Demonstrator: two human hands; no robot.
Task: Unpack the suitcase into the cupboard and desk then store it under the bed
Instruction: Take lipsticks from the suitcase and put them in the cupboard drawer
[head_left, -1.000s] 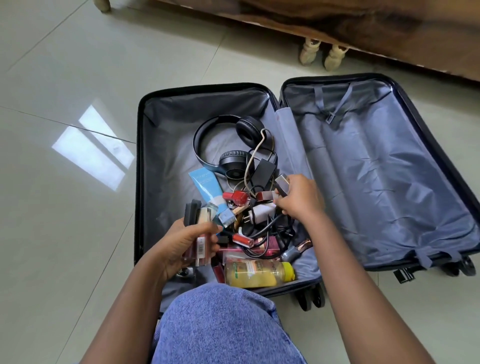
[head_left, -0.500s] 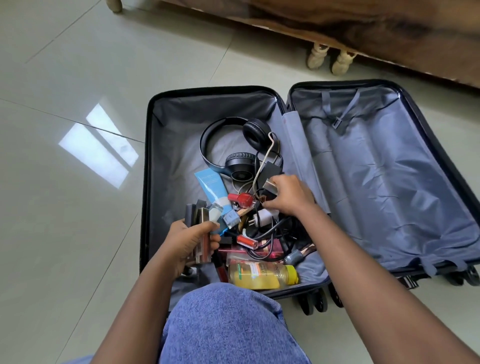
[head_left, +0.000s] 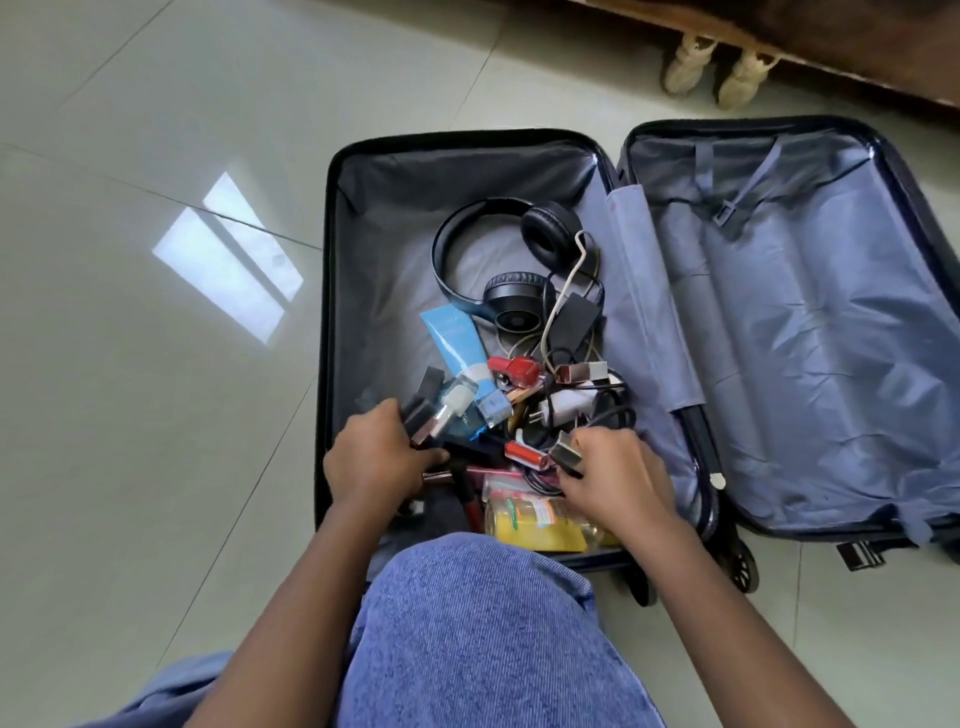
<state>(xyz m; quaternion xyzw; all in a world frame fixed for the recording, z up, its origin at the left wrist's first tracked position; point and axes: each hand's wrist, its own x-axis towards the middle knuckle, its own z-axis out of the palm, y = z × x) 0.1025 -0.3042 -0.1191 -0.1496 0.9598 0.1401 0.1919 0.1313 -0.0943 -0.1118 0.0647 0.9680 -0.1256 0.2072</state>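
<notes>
Grey lining: suitcase (head_left: 779, 312) lies open flat on the tiled floor (head_left: 130, 415); all contents in its left half.
Left hand (head_left: 376, 457): fingers curled around a bundle of small cosmetic tubes (head_left: 431, 415).
Right hand (head_left: 613, 478): thumb and fingers pinch a small dark metallic tube (head_left: 566, 454).
Beyond fingertips: blue tube (head_left: 457, 343), black headphones (head_left: 498, 260), tangled cables and chargers (head_left: 571, 384).
Beneath right palm: yellow bottle (head_left: 535, 525).
</notes>
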